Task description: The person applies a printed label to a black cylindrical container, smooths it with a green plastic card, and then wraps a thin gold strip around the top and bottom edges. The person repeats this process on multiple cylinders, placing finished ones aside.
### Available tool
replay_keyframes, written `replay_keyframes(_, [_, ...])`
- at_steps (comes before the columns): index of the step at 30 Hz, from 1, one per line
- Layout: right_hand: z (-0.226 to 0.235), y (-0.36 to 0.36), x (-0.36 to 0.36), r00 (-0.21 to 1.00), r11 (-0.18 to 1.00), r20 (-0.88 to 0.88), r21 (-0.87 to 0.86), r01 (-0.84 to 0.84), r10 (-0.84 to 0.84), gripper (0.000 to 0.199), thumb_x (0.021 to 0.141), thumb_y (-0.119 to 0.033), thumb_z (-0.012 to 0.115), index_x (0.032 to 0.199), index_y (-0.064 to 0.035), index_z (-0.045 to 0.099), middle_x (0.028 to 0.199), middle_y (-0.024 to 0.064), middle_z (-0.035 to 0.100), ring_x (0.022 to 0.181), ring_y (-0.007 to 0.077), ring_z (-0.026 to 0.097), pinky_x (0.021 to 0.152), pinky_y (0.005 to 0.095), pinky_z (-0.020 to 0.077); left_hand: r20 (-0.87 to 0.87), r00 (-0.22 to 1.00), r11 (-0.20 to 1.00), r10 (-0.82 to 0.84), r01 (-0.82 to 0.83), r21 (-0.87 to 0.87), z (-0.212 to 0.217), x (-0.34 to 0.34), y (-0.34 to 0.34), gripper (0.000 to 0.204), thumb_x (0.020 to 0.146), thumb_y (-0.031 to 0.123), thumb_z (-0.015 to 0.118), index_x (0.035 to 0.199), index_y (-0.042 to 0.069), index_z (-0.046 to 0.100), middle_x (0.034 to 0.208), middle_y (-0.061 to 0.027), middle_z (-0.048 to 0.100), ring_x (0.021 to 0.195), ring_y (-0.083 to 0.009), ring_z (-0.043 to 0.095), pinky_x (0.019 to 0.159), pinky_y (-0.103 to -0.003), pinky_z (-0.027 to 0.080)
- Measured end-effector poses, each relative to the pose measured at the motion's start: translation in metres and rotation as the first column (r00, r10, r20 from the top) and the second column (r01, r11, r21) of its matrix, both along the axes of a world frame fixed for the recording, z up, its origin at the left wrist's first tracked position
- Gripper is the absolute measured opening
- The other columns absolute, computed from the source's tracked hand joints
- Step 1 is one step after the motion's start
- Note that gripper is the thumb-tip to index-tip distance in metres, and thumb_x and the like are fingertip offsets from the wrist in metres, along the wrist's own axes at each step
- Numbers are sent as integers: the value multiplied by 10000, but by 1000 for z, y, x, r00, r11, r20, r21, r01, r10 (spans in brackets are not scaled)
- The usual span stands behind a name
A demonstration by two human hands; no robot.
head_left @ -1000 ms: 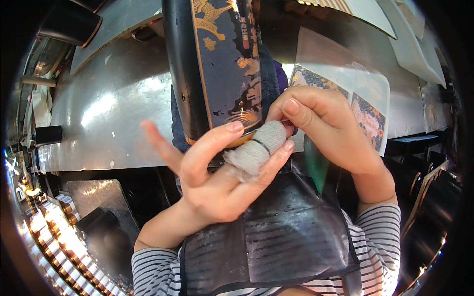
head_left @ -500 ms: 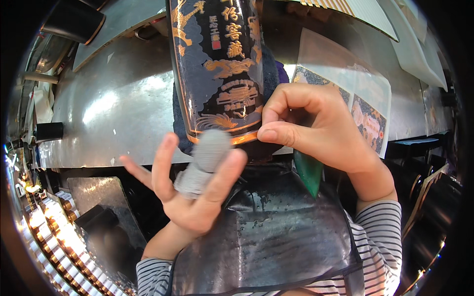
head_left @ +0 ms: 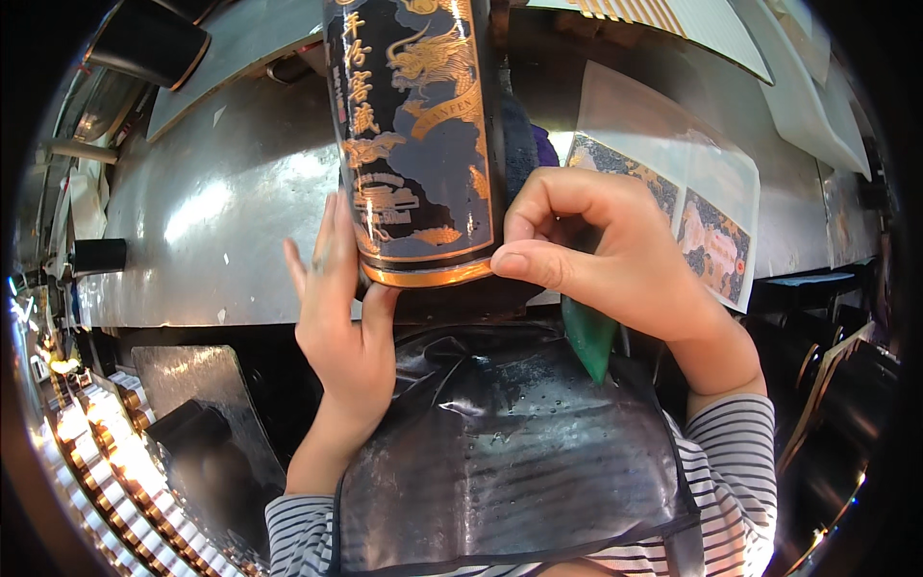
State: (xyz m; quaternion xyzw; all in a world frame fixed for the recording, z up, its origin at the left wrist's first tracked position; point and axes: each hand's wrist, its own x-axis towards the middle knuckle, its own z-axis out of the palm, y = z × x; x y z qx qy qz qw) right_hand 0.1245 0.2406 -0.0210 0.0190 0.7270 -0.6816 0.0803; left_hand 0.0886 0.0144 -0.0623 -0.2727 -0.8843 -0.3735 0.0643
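Note:
A glossy black bottle (head_left: 423,173) with gold and grey dragon decoration and a gold band at its lower end lies in front of me; its top runs out of the picture. Along its left side my left hand (head_left: 344,308) is pressed, thumb by the gold band and some fingers hidden behind the bottle. My right hand (head_left: 601,250) is closed, with thumb and forefinger pinched against the band's right end. From beneath that hand sticks out a pointed green scraper (head_left: 590,341), its upper part hidden by the palm. A dark cloth (head_left: 517,144) lies under the bottle.
Printed decal sheets (head_left: 716,212) lie right of the bottle on the metal table (head_left: 231,226). Black cylinders stand at the far left (head_left: 149,43) and by the left edge (head_left: 98,256). Rows of white and gold pieces (head_left: 115,452) fill the lower left. A black apron (head_left: 510,452) covers my lap.
The bottle has turned, so its lettering has shifted left and a dragon shows. My left hand, spread and blurred before, has moved up against the bottle's left side. My right hand has hardly moved.

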Motion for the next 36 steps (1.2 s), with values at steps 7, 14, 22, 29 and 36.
replay_keyframes(7, [0,3,0,1000,999,-26,48,-16,18,170,853,-146,671,798,6,620,694,-6,594,633,33,511,565,200,415,-424,903,986,-75,3,-168,12,29,6,388,741,161,730,1121,218,678,1042,-81,594,1219,-289,451,1086,-628,29])
replay_keyframes(14, [-4,17,8,999,999,-24,36,-32,33,206,922,-162,566,889,32,624,843,54,621,780,111,590,687,240,462,-501,825,952,-259,131,-277,25,17,35,467,648,88,776,1093,199,693,1302,-122,446,1240,-282,382,1098,-582,121])
replay_keyframes(22, [10,1,0,997,995,61,90,-44,39,165,811,-132,713,790,-12,601,738,-21,562,668,37,506,594,192,407,37,999,999,-3,2,36,2,-8,7,581,812,140,668,1336,-1,459,1306,-180,516,1219,-438,459,1078,-606,100])
replay_keyframes(29, [7,3,-1,997,996,45,70,-58,55,169,814,-125,713,792,-1,601,735,-5,579,653,48,524,587,188,421,-357,928,988,-107,57,-146,12,27,-2,377,762,93,689,1131,166,671,1119,-101,606,1213,-295,481,1085,-627,23])
replay_keyframes(36, [-3,12,6,999,1000,-25,-2,-28,28,159,902,-124,589,876,30,617,817,35,602,733,87,558,676,230,461,-571,789,961,-229,89,-263,17,15,30,340,689,163,774,1015,239,718,1275,-140,457,1227,-265,401,1106,-589,75])
